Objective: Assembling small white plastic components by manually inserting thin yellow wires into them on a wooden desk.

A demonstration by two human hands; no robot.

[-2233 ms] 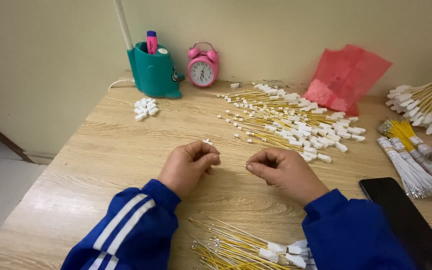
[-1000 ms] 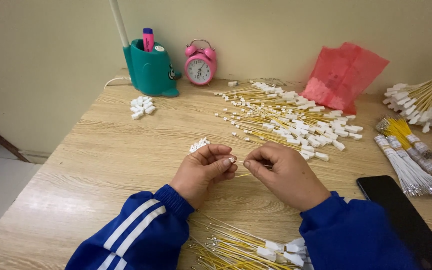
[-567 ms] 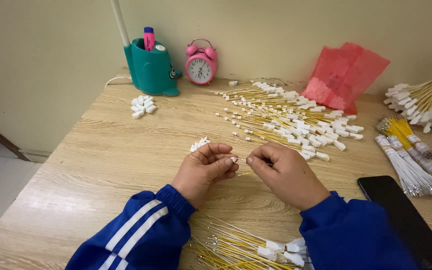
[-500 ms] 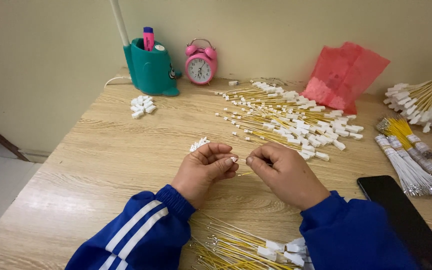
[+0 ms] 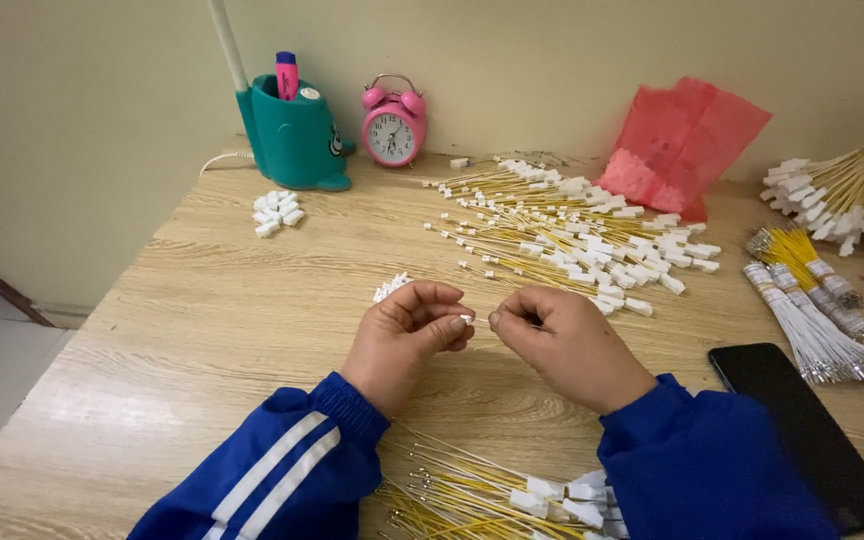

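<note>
Near the middle of the frame, the left hand (image 5: 407, 335) and the right hand (image 5: 562, 340) are brought close together above the wooden table (image 5: 182, 330). The fingers of the left hand are pinched narrowly on a small white connector (image 5: 465, 319), which is held between thumb and forefinger. The fingertips of the right hand are closed just beside it; what is gripped there cannot be told, though a thin wire seems to be pressed toward the connector. A small heap of white connectors (image 5: 390, 288) is seen just above the left hand.

In the upper middle, a spread of yellow wires with white ends (image 5: 572, 235) is laid out. At the bottom edge, between the blue sleeves, another bunch of yellow wires (image 5: 482, 495) is found. A teal pen holder (image 5: 292, 140) and a pink alarm clock (image 5: 393, 122) are placed at the upper left, a red bag (image 5: 687, 145) at the upper right, and a black phone (image 5: 802, 430) at the lower right.
</note>
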